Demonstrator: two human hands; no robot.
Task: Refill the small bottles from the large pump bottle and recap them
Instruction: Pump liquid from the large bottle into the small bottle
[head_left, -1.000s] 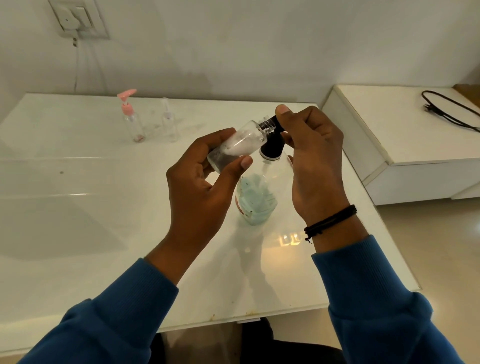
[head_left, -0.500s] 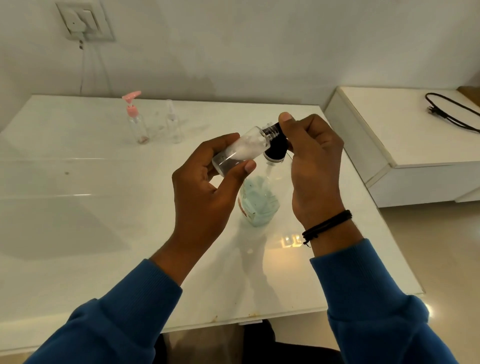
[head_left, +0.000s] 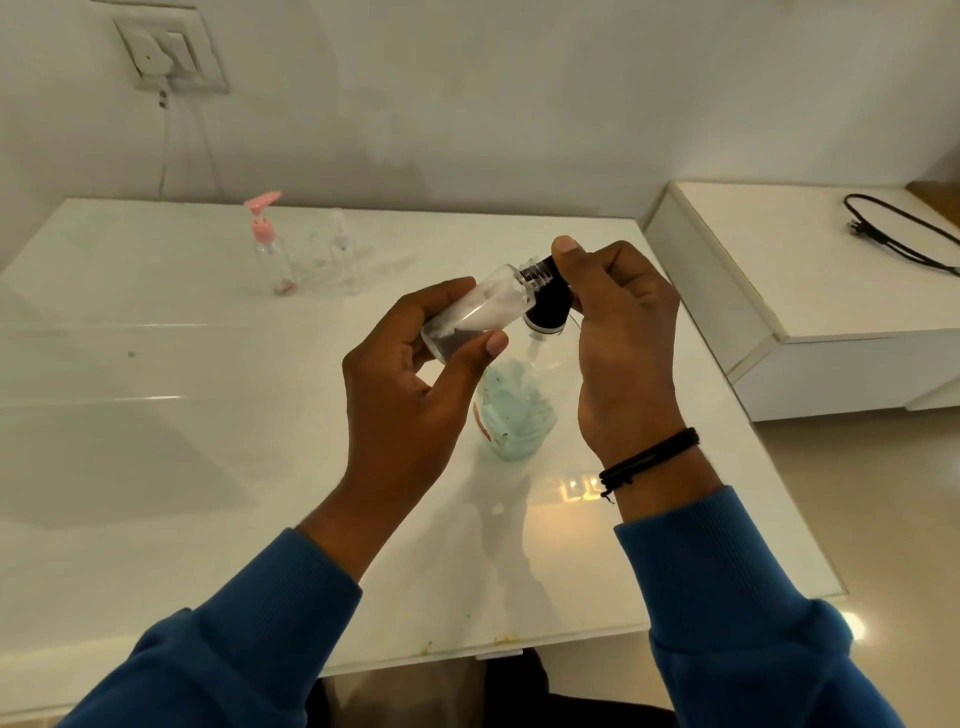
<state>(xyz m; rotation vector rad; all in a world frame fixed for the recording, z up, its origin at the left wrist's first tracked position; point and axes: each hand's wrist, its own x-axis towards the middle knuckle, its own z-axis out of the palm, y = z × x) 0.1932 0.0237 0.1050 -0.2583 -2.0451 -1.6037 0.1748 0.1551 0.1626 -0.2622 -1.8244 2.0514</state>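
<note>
Left hand (head_left: 410, 364) curled in a grip, right hand (head_left: 623, 332) pinching — both raised

Small clear bottle (head_left: 475, 312), tilted, neck toward two o'clock, meeting black pump head (head_left: 548, 306) of large bottle (head_left: 514, 410).

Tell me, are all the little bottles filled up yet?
Not yet. The left hand tilts a small clear bottle with its neck at the big bottle's black pump, which the right hand holds. Something white is inside, and its threaded neck has no cap. Two more small bottles, the pink-pump bottle and the clear spray bottle, stand far back looking nearly empty.
</note>
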